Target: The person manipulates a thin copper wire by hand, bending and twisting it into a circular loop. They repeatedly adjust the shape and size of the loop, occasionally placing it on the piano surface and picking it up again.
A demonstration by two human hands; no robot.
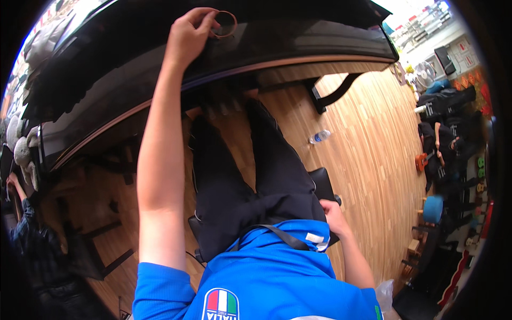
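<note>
Floor (pixel 368 144) of wood planks, glossy black panel (pixel 293 40), blue shirt (pixel 266 266), blue-labelled bottle (pixel 320 137) on floor, left hand (pixel 189 34) pinching, right hand (pixel 335 217) by hip (pixel 309 212), can't tell its grip, red-white-green crest (pixel 221 303) with upside-down lettering, thin copper-coloured ring (pixel 236 24) in left-hand pinch, over panel

This looks like a music shop or music classroom, though which of the two cannot be told. A long, glossy black cabinet resembling a piano (pixel 320 45) stands over a pale brown wood-plank floor (pixel 368 133). Toward the right edge, a small orange guitar-shaped instrument (pixel 421 162) shows beside dark-clothed people (pixel 453 128), with small bright green shapes, perhaps ukuleles (pixel 481 162), beyond, and a round blue stool or drum (pixel 432 209) nearby.
</note>
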